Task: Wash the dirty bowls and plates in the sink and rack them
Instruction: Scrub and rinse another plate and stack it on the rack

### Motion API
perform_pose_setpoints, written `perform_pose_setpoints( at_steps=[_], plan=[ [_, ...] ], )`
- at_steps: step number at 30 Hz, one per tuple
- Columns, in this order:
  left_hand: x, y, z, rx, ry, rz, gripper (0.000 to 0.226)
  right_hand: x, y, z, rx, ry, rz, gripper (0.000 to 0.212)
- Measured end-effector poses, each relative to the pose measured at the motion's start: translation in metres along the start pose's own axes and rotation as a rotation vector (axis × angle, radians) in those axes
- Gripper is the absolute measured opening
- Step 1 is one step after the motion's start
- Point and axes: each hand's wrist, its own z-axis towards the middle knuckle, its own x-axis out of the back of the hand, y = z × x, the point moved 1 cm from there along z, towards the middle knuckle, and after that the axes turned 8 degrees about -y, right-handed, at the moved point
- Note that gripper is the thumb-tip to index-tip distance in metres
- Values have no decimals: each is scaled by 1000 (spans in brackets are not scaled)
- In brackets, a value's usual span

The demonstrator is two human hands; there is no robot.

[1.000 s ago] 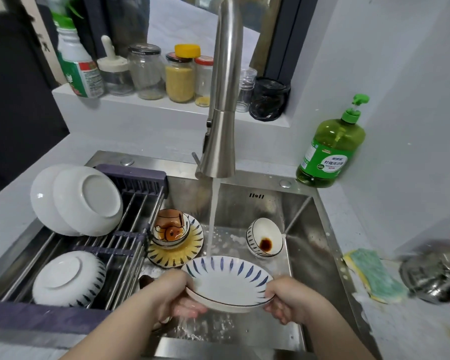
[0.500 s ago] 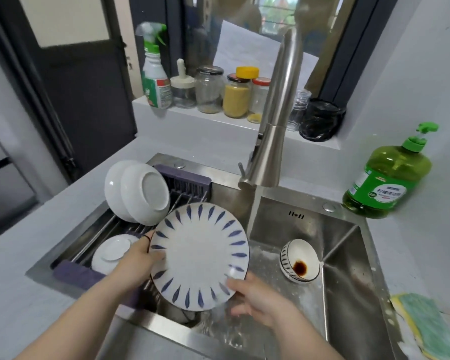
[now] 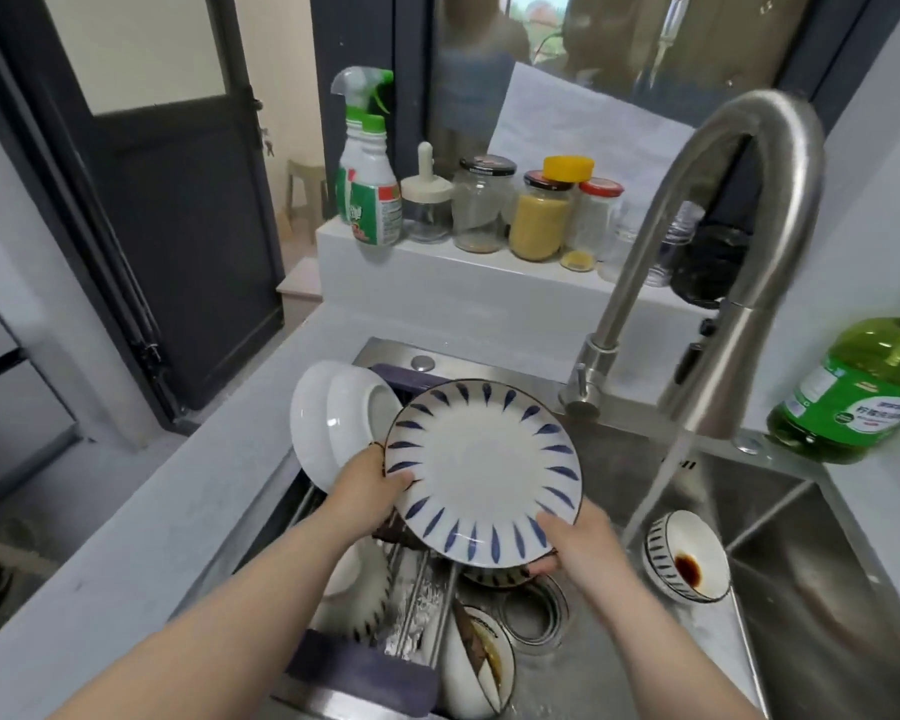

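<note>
Racked white bowls: two stand on edge at the far end of the rack, bases towards me. The plate's left rim overlaps them from here, and I cannot tell whether they touch.
Rack: its metal bars span the left part of the sink. An upturned striped bowl lies on them nearer the person, partly under the left forearm.
Left hand: it grips the plate's left rim, thumb on the face and fingers curled out of sight behind.
Plate: blue-streaked and clean-looking, it is held in the air almost on edge, face towards the person. It hangs over the line where rack meets open basin.
Right hand: it grips the lower right rim, thumb on the face and fingertips hooked under the edge.
Dirty dish: it lies low in the basin beside the rack, smeared brown and waiting.
Water: it runs from the tap to the plate's right, well clear of it.
Sauce bowl: it sits tilted on the sink floor with a dark blot inside.
Next move, as I judge it: the rack lies left of and below the plate, so the left hand is nearer. The likely slot is between the standing bowls and the upturned one.
</note>
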Motion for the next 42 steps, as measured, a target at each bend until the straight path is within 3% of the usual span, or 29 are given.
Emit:
perform_pose_setpoints(
  at_steps=[8, 14, 17, 21, 27, 42],
  plan=[
    [15, -9, 39, 25, -13, 40, 26, -26, -45, 22, 83, 275, -324, 33],
    [49, -18, 46, -27, 454, 136, 41, -45, -75, 48, -92, 306, -702, 27],
    [55, -26, 51, 39, 409, 24, 57, -60, -80, 62, -148, 270, -788, 32],
    [61, -27, 52, 80, 374, -145, 60, -74, -82, 76, -206, 233, -806, 30],
    [61, -28, 56, 218, 176, -13, 45, -81, -85, 89, -212, 210, -818, 34],
    [77, -31, 66, 101, 174, 55, 43, -111, -107, 108, -196, 105, -903, 40]
  ],
)
